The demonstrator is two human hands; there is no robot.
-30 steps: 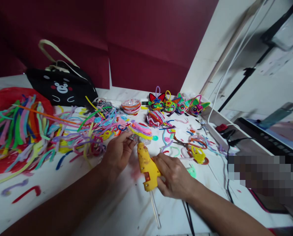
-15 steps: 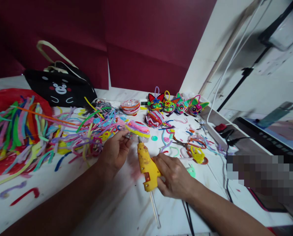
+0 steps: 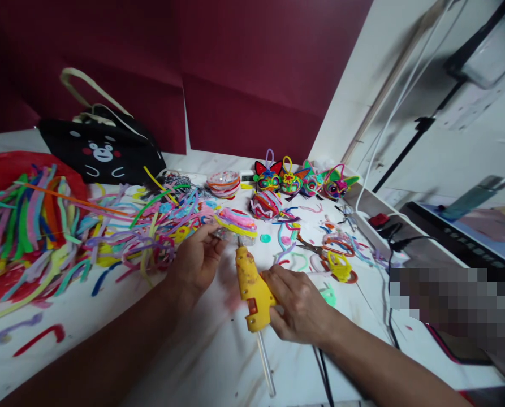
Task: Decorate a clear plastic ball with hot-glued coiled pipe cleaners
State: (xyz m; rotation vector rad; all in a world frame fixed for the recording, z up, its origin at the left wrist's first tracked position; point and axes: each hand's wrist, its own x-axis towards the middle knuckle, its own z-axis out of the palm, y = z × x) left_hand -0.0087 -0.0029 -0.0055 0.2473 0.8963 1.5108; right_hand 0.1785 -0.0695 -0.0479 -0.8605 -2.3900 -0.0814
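My right hand (image 3: pixel 298 305) is wrapped round the grip of a yellow glue gun (image 3: pixel 252 287) with a clear glue stick poking out of its back end. The gun's nozzle points at a small clear bowl wrapped in pink, yellow and blue pipe cleaners (image 3: pixel 236 223). My left hand (image 3: pixel 197 261) pinches that bowl at its near left edge and holds it tilted just above the white table (image 3: pixel 184 362). The black cord of the gun runs down past my right wrist.
A heap of coloured pipe cleaners (image 3: pixel 65 226) spreads over the left on a red bag. A black bear-face tote (image 3: pixel 102 155) stands behind. Finished cat-face ornaments (image 3: pixel 303 181), another wrapped bowl (image 3: pixel 224 183), scissors (image 3: pixel 314 247) and a power strip (image 3: pixel 379 223) lie to the right.
The wrapped bowl in my left hand has tilted and shifted slightly left. The glue gun and my right hand have barely moved.
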